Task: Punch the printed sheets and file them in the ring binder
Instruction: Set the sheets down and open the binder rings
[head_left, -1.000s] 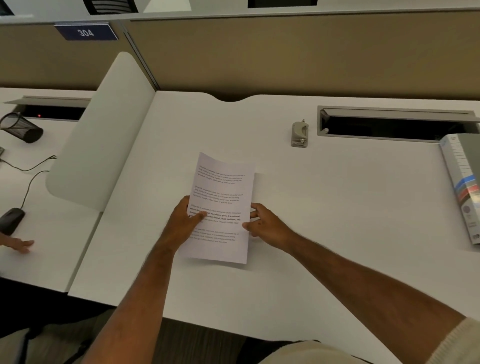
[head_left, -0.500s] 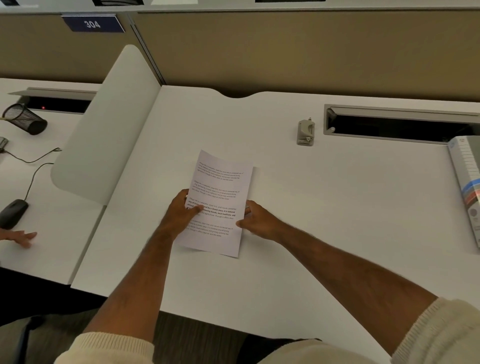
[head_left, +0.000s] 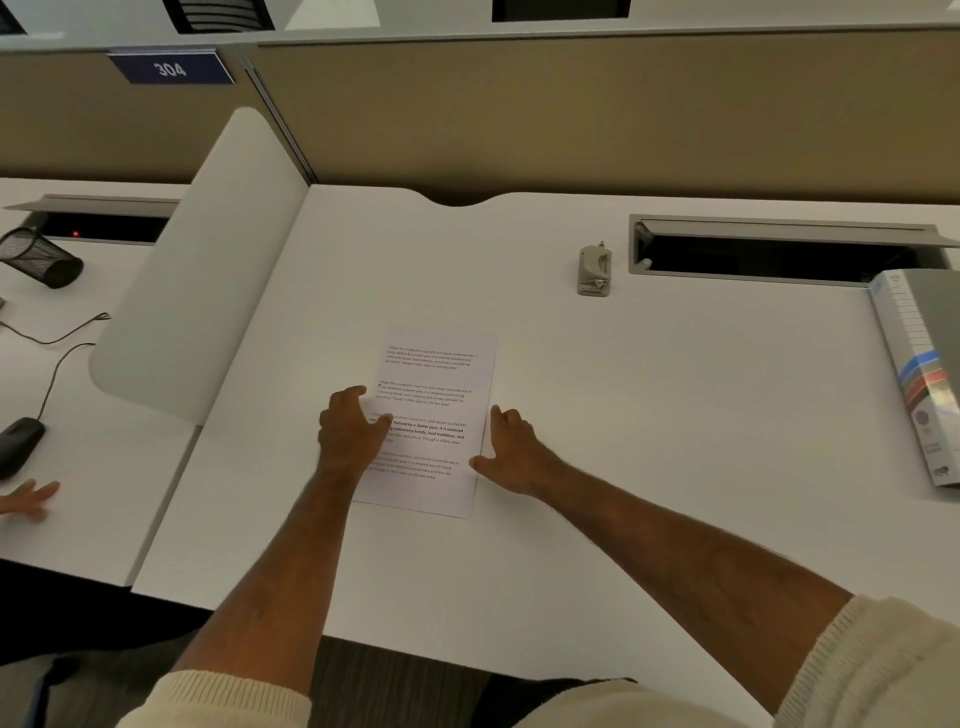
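Note:
The printed sheets lie flat on the white desk, straight in front of me. My left hand covers their left edge, with the thumb on top of the paper and the fingers curled at the edge. At the right edge rests my right hand, fingers spread, thumb touching the paper. A small grey hole punch stands farther back, to the right of the sheets. The closed ring binder lies at the desk's far right, partly out of view.
An open cable tray is set into the desk behind the binder. A white curved divider stands on the left. Beyond it are a mouse, a mesh cup and another person's hand.
The sheets were held up tilted between both hands; now they lie flat on the desk. My right hand has let go and spread beside the right edge.

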